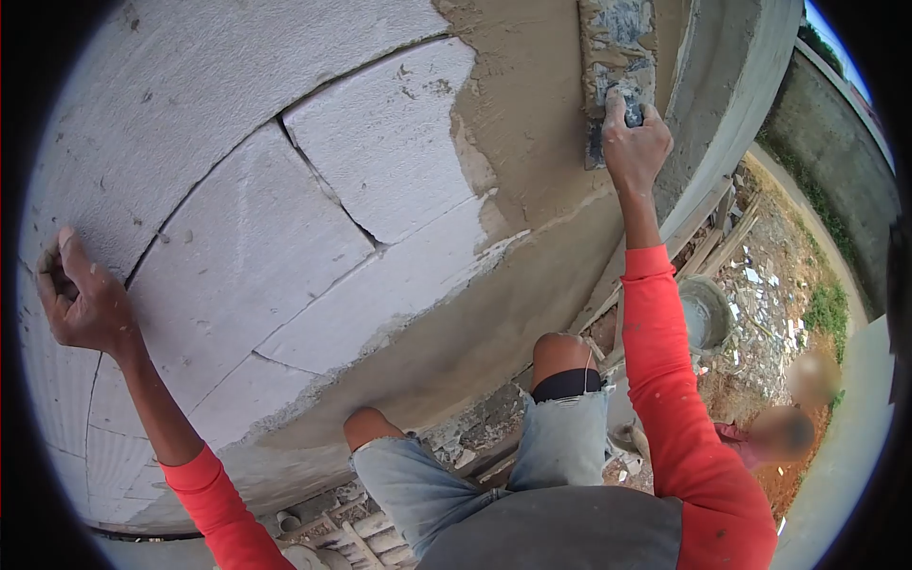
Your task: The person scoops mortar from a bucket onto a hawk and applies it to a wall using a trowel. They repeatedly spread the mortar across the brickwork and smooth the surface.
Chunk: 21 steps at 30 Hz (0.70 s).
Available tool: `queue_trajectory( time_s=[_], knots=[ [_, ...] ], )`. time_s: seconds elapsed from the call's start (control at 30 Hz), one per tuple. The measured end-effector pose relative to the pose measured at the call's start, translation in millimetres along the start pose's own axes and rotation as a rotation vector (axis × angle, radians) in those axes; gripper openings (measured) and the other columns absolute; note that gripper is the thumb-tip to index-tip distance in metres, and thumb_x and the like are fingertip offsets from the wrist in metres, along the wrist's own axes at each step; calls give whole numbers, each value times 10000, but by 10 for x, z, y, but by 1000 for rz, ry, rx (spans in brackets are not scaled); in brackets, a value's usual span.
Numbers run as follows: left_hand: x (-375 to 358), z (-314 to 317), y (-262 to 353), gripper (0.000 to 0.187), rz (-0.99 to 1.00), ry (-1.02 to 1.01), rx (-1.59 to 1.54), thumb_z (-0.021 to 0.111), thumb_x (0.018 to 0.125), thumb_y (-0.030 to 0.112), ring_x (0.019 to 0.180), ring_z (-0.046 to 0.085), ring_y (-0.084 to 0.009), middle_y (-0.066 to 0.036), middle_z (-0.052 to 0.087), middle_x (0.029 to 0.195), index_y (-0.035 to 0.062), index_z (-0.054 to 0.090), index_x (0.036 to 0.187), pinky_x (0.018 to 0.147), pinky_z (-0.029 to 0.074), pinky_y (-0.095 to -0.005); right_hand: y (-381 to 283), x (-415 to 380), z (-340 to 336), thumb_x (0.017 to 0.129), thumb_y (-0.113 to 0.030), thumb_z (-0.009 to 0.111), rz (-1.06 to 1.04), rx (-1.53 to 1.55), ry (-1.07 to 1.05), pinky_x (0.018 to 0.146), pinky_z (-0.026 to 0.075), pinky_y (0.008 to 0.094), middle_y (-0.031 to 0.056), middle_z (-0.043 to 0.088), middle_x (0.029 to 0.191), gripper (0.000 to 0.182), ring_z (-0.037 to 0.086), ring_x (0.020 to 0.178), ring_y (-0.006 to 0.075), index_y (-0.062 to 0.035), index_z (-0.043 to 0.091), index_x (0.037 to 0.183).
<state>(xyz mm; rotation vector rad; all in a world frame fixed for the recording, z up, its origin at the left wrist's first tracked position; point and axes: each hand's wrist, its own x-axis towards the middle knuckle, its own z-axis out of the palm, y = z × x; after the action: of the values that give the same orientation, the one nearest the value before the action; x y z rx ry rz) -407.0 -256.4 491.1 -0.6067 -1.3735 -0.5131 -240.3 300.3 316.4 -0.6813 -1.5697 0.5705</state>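
My right hand (636,142) is closed round the handle of a plastering trowel (619,47), its long flat blade smeared with mortar. The blade lies over wet brown plaster (527,104) at the upper right of the wall, close to the corner column. Far to the left, my left hand (87,299) is beside the bare white block wall (228,218). Its fingers are loosely curled, with a gap to the thumb and nothing visible between them. Dark open joints run between the blocks.
A grey concrete column (727,85) edges the plaster on the right. Below it are a mortar bucket (705,313), wooden planks (722,233) and scattered rubble. Another person (760,439) is down at the lower right. Smooth plaster (456,332) covers the lower wall by my knees.
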Motion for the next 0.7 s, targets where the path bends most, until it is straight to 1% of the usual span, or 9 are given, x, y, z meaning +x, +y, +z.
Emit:
queue_trajectory(
  time_s=[0.07,0.13,0.2,0.3,0.4,0.47,0.53,0.6,0.7],
  knots=[
    [-60,-30,-100,125,-53,-17,63,724,1046,139,654,532,-15,20,706,810,33,788,1061,599,434,-206,127,-150,-119,901,-265,815,-44,79,-41,538,492,423,181,651,642,360,641,543,364,-5,614,753],
    [-111,-57,-133,135,-84,-22,69,721,1051,144,663,542,-18,12,719,835,28,785,1076,607,444,-211,296,-609,-145,856,-201,845,-406,82,-111,507,479,387,128,629,645,302,627,531,309,-34,605,780],
    [-98,-50,-111,147,-88,-15,34,718,1056,151,672,551,-22,4,732,862,24,780,1095,615,453,-216,462,-971,-129,805,-153,870,-747,59,-258,487,470,367,89,609,663,293,610,513,266,-65,591,796],
    [-20,30,31,160,-57,22,-56,705,1068,154,695,548,-23,5,731,888,15,765,1120,636,454,-216,335,-1086,94,779,-136,876,-782,86,-232,476,461,360,77,596,673,304,592,490,258,-77,579,767],
    [4,-10,16,144,9,-8,20,704,1067,145,708,530,-16,18,710,866,18,761,1101,651,443,-210,6,-607,194,773,-168,892,-632,153,-53,489,474,372,96,618,670,314,616,506,284,-64,595,772],
    [27,32,88,135,9,9,-13,711,1064,150,709,514,-13,28,693,850,26,763,1082,652,432,-208,20,-32,252,818,-208,868,-589,53,117,512,490,389,118,650,663,304,631,520,312,-34,624,766],
    [0,-1,72,136,-32,7,-17,717,1061,156,718,521,-15,28,696,854,30,767,1075,660,437,-208,76,528,168,871,-244,829,-298,-29,99,542,512,402,150,684,668,316,657,539,335,-5,650,768],
    [-33,-13,-55,145,-98,-23,-5,721,1058,163,735,551,-23,18,717,878,30,774,1080,676,458,-210,185,843,68,898,-260,805,-118,-133,162,550,520,399,167,696,675,330,670,544,342,0,659,756],
    [-28,33,0,162,-77,43,-62,731,1048,161,781,620,-56,-15,761,937,17,786,1094,716,506,-222,273,503,-94,890,-257,813,-91,135,85,550,525,392,172,700,683,325,660,525,339,-1,661,761]
  ],
)
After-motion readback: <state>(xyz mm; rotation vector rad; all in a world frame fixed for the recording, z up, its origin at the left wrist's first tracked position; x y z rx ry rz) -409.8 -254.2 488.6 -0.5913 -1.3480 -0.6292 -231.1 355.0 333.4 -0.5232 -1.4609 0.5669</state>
